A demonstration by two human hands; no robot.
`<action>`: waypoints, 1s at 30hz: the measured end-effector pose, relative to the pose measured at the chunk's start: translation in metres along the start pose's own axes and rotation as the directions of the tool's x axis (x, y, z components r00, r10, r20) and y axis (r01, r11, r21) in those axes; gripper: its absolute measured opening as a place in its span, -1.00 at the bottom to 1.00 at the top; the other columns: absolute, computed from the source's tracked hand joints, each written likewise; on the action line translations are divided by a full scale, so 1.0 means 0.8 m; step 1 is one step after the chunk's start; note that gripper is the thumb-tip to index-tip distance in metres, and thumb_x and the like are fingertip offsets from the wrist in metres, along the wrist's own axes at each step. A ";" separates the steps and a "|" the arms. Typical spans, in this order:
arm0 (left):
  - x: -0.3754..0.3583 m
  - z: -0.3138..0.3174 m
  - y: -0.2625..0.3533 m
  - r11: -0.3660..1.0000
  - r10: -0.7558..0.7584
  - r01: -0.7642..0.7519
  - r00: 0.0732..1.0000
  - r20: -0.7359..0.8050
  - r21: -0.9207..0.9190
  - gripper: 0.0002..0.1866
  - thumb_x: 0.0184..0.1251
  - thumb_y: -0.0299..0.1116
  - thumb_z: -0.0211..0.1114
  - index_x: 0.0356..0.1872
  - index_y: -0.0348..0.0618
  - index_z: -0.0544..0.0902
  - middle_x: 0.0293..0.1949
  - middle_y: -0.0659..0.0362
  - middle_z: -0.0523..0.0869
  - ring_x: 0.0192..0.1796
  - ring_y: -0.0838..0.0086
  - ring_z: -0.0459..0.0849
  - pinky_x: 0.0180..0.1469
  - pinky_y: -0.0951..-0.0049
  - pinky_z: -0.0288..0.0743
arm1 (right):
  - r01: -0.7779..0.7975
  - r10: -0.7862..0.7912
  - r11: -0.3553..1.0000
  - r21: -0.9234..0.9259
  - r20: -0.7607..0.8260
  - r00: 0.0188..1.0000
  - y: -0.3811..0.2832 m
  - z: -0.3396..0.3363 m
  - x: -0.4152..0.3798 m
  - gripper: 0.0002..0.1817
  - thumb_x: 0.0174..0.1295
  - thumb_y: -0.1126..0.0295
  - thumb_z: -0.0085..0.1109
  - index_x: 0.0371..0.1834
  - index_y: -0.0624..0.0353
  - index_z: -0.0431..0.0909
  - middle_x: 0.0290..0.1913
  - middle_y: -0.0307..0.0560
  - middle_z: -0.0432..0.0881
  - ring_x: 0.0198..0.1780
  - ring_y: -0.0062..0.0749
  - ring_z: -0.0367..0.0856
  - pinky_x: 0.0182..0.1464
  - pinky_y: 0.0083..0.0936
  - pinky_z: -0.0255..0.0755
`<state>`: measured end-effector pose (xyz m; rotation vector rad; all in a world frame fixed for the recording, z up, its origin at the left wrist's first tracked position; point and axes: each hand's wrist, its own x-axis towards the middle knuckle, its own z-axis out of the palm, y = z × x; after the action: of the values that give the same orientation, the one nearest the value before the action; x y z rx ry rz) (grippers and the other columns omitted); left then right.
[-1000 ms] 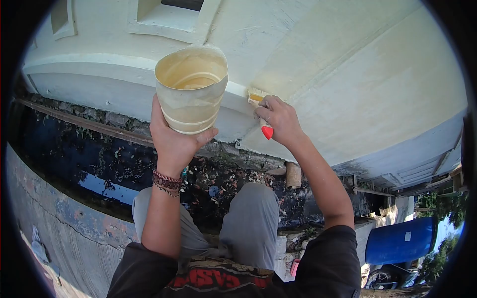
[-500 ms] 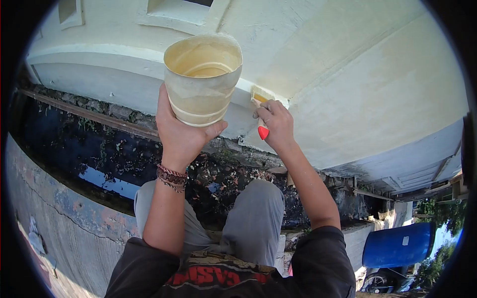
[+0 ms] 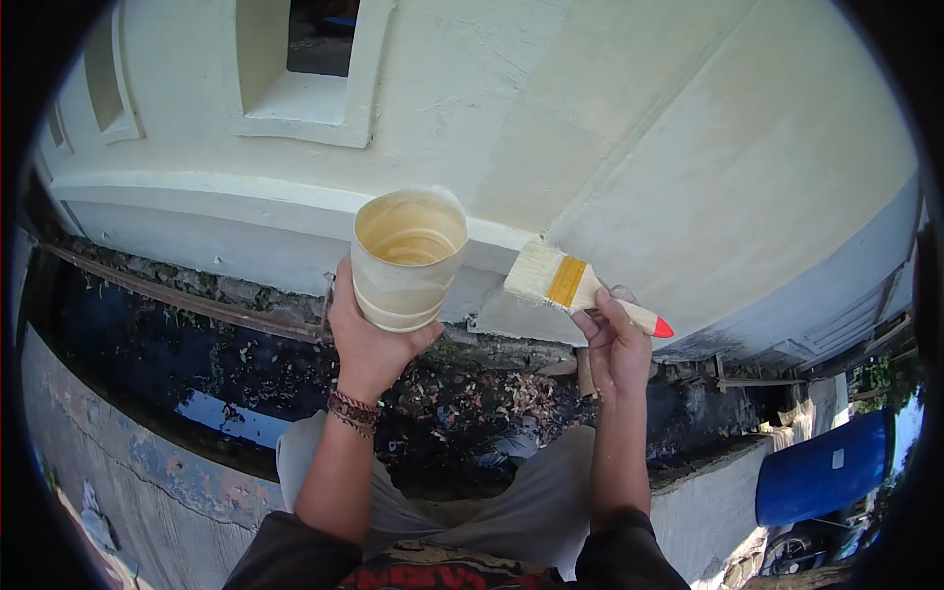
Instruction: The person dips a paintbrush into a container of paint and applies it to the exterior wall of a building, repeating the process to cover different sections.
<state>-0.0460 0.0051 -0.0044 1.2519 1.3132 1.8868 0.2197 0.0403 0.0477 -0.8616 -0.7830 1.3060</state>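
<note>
My left hand [image 3: 372, 344] is wrapped round the lower part of a cream plastic container [image 3: 405, 280], held upright with its open top showing pale, thin liquid or residue inside. To the right, my right hand [image 3: 619, 344] grips the wooden handle of a paintbrush [image 3: 568, 282] with a yellow band and a red handle tip. The brush's bristles look coated in cream paint and point left towards the container, apart from it. Behind both stands a cream wall [image 3: 551, 118] with a ledge [image 3: 216, 187] along its lower part.
A ditch with dark water [image 3: 128, 334] and leaf litter runs below the wall. A concrete edge [image 3: 187, 452] lies at the lower left. At the right are a blue barrel [image 3: 824, 467] and part of a motorcycle [image 3: 792, 551]. A window opening [image 3: 320, 39] is above.
The brush has come away from the wall ledge and turned, its bristles now pointing left. The view has tilted up, showing more of the wall; the container sits lower in view.
</note>
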 end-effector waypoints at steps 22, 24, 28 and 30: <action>-0.088 0.103 -0.017 0.938 0.091 -0.171 0.961 0.262 0.302 0.02 -0.26 -0.52 0.69 0.37 -0.26 0.33 0.20 0.07 0.60 0.26 0.38 0.60 0.34 0.33 0.48 | 0.370 -0.331 0.916 -0.156 0.230 0.915 -0.108 -0.016 -0.041 -0.65 0.32 0.43 0.37 0.05 0.44 0.53 -0.23 0.10 0.71 -0.29 -0.36 0.76 -0.30 -0.55 0.70; -0.087 0.106 -0.018 0.935 0.123 -0.198 0.959 0.254 0.296 0.03 -0.27 -0.50 0.70 0.36 -0.25 0.33 0.20 0.07 0.60 0.26 0.38 0.61 0.34 0.33 0.48 | 0.397 -0.361 0.886 -0.241 0.182 0.915 -0.108 -0.010 -0.043 -0.67 0.25 0.49 0.43 -0.01 0.44 0.56 -0.31 0.04 0.72 -0.37 -0.38 0.75 -0.32 -0.57 0.69; -0.084 0.106 -0.013 0.928 0.134 -0.212 0.957 0.257 0.306 0.00 -0.28 -0.49 0.71 0.34 -0.26 0.38 0.20 0.07 0.60 0.25 0.36 0.62 0.33 0.32 0.48 | 0.407 -0.375 0.867 -0.287 0.162 0.913 -0.108 -0.005 -0.051 -0.67 0.22 0.53 0.45 -0.02 0.42 0.57 -0.30 0.04 0.72 -0.34 -0.40 0.76 -0.30 -0.58 0.69; -0.084 0.107 -0.013 0.936 0.198 -0.245 0.960 0.197 0.252 -0.10 -0.32 -0.54 0.64 0.27 -0.13 0.49 0.14 0.04 0.65 0.20 0.13 0.66 0.27 0.23 0.52 | 0.403 -0.366 0.853 -0.332 0.169 0.915 -0.104 -0.001 -0.055 -0.66 0.19 0.54 0.48 -0.02 0.40 0.58 -0.28 0.03 0.73 -0.31 -0.46 0.75 -0.29 -0.61 0.66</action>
<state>0.0590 -0.0074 -0.0315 1.7280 1.4265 1.7384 0.2549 -0.0086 0.1204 -0.8732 -1.2353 0.8616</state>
